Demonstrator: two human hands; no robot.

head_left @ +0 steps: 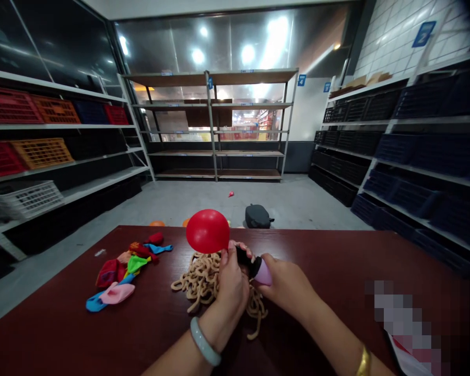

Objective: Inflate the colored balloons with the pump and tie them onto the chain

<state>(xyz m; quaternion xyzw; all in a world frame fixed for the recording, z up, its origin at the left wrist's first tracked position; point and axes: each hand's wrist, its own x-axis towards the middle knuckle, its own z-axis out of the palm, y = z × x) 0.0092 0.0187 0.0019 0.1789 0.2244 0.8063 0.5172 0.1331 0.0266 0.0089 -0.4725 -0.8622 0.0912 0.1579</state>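
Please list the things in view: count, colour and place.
Table: 1, dark brown, foreground
Inflated balloon: 1, red, centre
Pump-like object: 1, black and purple, centre
Strands: many, beige, centre
Limp balloons: several, multicoloured, table left
Pixelated item: 1, greyish, table right
Large object: 1, dark grey, floor
Small object: 1, reddish, floor
Rounded objects: 2, orange, floor
Shelving: several units, grey, white, three sides
Crates: many, various colours, left and right
Signs: several, blue, background
Bracelet: 1, pale green, bottom centre
Bangle: 1, gold, bottom right
Left hand: 1, bare, centre
Right hand: 1, bare, centre
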